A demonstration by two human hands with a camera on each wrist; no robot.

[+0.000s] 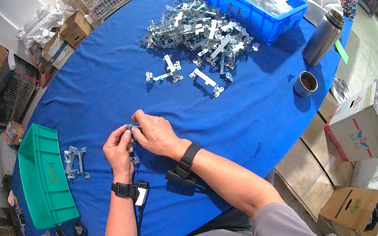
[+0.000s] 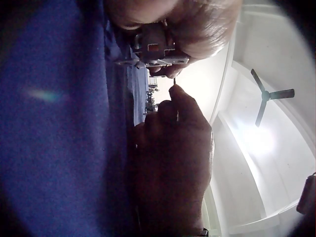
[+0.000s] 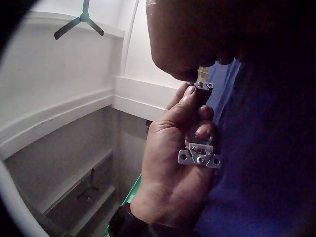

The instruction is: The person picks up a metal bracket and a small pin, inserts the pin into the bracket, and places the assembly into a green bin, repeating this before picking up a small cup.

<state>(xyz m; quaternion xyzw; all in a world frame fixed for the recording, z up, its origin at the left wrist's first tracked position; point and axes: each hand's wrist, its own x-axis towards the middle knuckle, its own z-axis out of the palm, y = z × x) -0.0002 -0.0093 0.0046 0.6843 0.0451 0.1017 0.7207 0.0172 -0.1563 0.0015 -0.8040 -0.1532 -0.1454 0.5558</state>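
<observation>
My left hand (image 1: 119, 154) holds a metal bracket (image 3: 200, 155) with flat, holed end plates. One end plate rests over the palm in the right wrist view; the other end shows by the thumb tip. My right hand (image 1: 158, 135) meets the left hand at that upper end, its thumb and forefinger pinching a small thin piece (image 2: 174, 80), whose kind I cannot tell. In the left wrist view the near end of the bracket (image 2: 153, 49) sits under the left fingers. The bracket's middle is hidden by the fingers.
A heap of metal brackets (image 1: 189, 29) lies at the back, with two nearer brackets (image 1: 208, 82) before it. More brackets (image 1: 75, 161) lie beside a green bin (image 1: 49, 179) at left. A blue crate (image 1: 248, 9), a steel flask (image 1: 323, 38) and its cup (image 1: 305, 84) stand behind.
</observation>
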